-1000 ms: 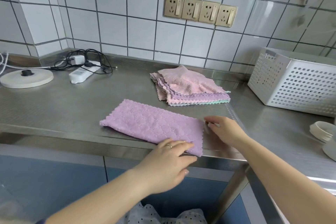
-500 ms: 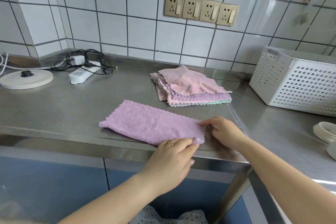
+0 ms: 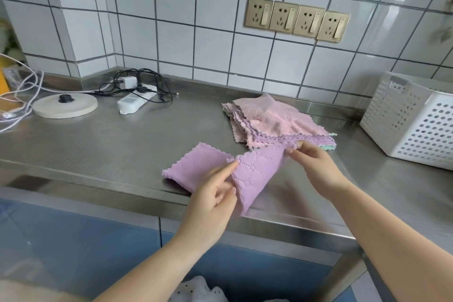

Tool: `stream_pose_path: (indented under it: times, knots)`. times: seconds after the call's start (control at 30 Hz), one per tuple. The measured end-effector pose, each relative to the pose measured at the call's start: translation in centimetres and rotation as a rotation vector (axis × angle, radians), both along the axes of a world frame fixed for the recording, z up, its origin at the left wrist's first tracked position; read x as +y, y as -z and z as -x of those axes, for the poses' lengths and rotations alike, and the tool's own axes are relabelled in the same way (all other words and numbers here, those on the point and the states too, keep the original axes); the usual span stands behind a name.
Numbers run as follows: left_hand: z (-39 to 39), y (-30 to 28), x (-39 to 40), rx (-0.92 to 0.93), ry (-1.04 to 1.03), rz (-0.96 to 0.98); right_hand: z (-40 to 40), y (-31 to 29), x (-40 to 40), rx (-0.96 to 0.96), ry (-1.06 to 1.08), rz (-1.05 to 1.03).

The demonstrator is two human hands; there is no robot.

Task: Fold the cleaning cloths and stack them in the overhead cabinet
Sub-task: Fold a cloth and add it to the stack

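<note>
A purple cleaning cloth [image 3: 255, 169] lies near the front edge of the steel counter [image 3: 122, 144], its right half lifted and curling over to the left. My left hand [image 3: 215, 193] pinches the cloth's near right corner. My right hand [image 3: 313, 162] pinches the far right corner, raised above the counter. Behind them sits a pile of cloths [image 3: 272, 120], pink on top with purple and green edges showing below. The overhead cabinet is out of view.
A white perforated basket [image 3: 411, 120] stands at the right. At the back left are a round white kettle base [image 3: 65, 105], a white power strip [image 3: 136, 100] with black cables, and white cords. Tiled wall with gold sockets [image 3: 296, 19] behind. Blue cabinet fronts below.
Both hands have gripped the cloth's right corners and lifted them off the counter, carrying the right half up and leftward. The camera view shifted to the left.
</note>
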State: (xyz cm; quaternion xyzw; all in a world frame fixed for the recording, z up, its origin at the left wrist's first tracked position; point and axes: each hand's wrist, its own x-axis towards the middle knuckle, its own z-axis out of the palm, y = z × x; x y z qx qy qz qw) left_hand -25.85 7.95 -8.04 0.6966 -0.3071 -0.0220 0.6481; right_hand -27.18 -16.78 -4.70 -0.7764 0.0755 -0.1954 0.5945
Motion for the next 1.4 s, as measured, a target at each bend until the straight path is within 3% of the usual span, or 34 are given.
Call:
stream_pose_path:
  times: [0.1,0.2,0.33,0.5,0.73,0.93,1.1,1.3,1.4]
  knots:
    - [-1.2,1.0,2.2,-0.285,-0.125,-0.205,-3.5,-0.7,2.5,0.004,-0.013,0.069]
    - [-2.4,2.0,4.4,-0.433,-0.29,-0.308,-7.7,-0.9,5.4,0.037,-0.031,0.179]
    - [-4.5,3.5,6.6,-0.462,-0.409,-0.361,-11.7,-0.6,8.7,0.125,-0.013,0.613]
    - [-6.0,3.8,7.5,-0.52,-0.439,-0.475,-13.6,1.0,10.1,0.287,-0.02,0.861]
    - [-7.5,3.2,8.0,-0.494,-0.493,-0.619,-14.3,2.0,10.4,0.258,0.034,0.896]
    - [-8.0,3.4,8.2,-0.486,-0.533,-0.61,-14.8,2.4,10.6,0.222,0.028,0.993]
    - [-8.2,3.6,8.6,-0.56,-0.526,-0.635,-15.4,2.0,11.2,0.31,-0.026,1.066]
    - [-7.8,2.3,6.7,-0.799,-0.204,-0.708,-13.3,-0.2,8.4,0.47,-0.084,0.802]
    - [-7.7,2.1,5.5,-0.806,-0.157,-0.779,-11.5,0.1,6.4,0.49,-0.106,0.662]
